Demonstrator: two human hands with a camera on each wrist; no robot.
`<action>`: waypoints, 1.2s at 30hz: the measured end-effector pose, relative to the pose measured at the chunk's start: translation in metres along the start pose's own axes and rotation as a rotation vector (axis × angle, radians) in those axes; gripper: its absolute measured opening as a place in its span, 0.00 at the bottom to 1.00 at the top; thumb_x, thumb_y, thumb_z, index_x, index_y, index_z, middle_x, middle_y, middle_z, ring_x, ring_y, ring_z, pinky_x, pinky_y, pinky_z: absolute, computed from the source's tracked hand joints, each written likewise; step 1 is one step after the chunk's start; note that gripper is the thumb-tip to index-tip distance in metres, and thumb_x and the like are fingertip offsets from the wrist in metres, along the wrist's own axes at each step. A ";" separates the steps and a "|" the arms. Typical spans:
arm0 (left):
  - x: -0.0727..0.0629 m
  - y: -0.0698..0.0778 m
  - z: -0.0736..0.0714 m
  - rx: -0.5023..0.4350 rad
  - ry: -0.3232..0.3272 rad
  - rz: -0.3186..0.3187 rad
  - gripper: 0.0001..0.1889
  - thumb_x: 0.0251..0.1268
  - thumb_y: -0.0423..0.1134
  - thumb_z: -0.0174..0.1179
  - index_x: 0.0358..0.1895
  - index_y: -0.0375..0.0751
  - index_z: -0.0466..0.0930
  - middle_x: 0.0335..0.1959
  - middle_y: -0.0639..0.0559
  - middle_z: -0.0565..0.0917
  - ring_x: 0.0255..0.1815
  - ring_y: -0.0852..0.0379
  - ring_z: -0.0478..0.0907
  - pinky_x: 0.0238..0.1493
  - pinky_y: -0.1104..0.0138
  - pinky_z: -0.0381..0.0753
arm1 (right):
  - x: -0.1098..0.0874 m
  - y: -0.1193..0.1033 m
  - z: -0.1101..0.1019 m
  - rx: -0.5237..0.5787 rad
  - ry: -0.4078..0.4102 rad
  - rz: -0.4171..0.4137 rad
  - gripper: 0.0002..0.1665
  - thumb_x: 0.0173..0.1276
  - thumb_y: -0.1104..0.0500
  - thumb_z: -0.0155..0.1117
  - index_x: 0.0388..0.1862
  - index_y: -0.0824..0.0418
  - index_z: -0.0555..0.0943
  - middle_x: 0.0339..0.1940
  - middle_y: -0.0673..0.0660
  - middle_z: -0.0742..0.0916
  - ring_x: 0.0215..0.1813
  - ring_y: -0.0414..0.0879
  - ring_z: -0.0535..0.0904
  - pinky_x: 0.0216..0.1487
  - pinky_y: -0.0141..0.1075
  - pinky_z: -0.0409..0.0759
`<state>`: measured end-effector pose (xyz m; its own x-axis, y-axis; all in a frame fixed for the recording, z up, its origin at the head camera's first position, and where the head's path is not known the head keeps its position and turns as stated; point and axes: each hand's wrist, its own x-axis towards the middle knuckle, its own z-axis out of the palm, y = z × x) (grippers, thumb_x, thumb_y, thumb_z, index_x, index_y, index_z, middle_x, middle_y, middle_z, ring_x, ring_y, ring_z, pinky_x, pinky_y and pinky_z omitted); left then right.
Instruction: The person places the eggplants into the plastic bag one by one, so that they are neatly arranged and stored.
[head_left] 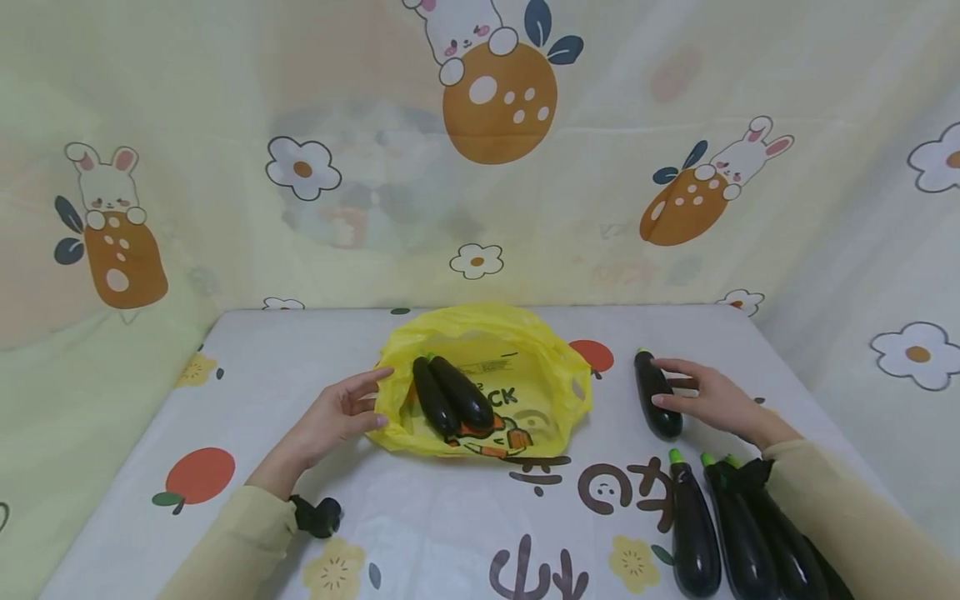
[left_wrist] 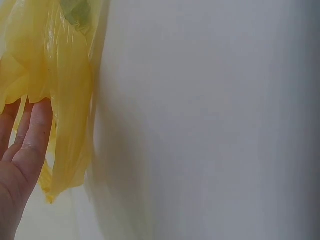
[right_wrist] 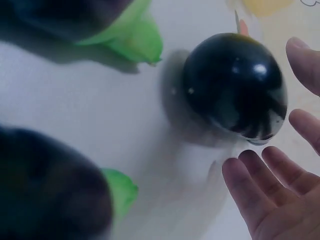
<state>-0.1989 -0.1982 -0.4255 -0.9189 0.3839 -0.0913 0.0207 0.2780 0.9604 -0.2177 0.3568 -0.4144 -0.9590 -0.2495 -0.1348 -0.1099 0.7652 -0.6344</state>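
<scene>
A yellow plastic bag (head_left: 551,350) lies on the table with its mouth spread, and two dark eggplants (head_left: 461,396) rest side by side in it. At the bag's left rim is my left hand (head_left: 341,417), its fingers fairly straight and touching the plastic. In the left wrist view, the bag's yellow folds (left_wrist: 72,115) hide those fingertips. A single eggplant (head_left: 654,396) lies right of the bag. My right hand (head_left: 712,404) is beside it with fingers spread; in the right wrist view a small gap separates the fingers (right_wrist: 280,185) from this eggplant (right_wrist: 235,90).
Several more eggplants (head_left: 696,533) with green stems lie at the front right, partly under my right sleeve (head_left: 847,508). A black strap (head_left: 318,517) is at my left wrist. A patterned cloth (head_left: 420,533) covers the table, and a printed curtain (head_left: 375,83) hangs behind.
</scene>
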 end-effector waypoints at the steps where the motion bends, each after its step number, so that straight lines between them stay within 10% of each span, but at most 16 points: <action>1: 0.000 0.000 0.000 0.002 -0.003 0.006 0.38 0.66 0.30 0.67 0.78 0.40 0.63 0.72 0.31 0.71 0.69 0.34 0.75 0.58 0.67 0.85 | 0.000 0.000 0.001 -0.005 0.002 0.004 0.45 0.72 0.47 0.68 0.78 0.66 0.63 0.77 0.75 0.67 0.71 0.77 0.69 0.62 0.67 0.77; 36: 0.000 -0.002 -0.002 -0.009 0.001 0.001 0.38 0.65 0.30 0.68 0.78 0.41 0.64 0.73 0.33 0.71 0.69 0.35 0.75 0.58 0.67 0.85 | -0.006 -0.018 -0.016 0.030 0.032 0.025 0.43 0.75 0.44 0.64 0.79 0.65 0.63 0.75 0.73 0.71 0.71 0.75 0.71 0.65 0.70 0.73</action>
<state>-0.2000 -0.2001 -0.4266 -0.9194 0.3830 -0.0899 0.0183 0.2699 0.9627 -0.2142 0.3542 -0.3905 -0.9693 -0.2108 -0.1268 -0.0782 0.7527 -0.6538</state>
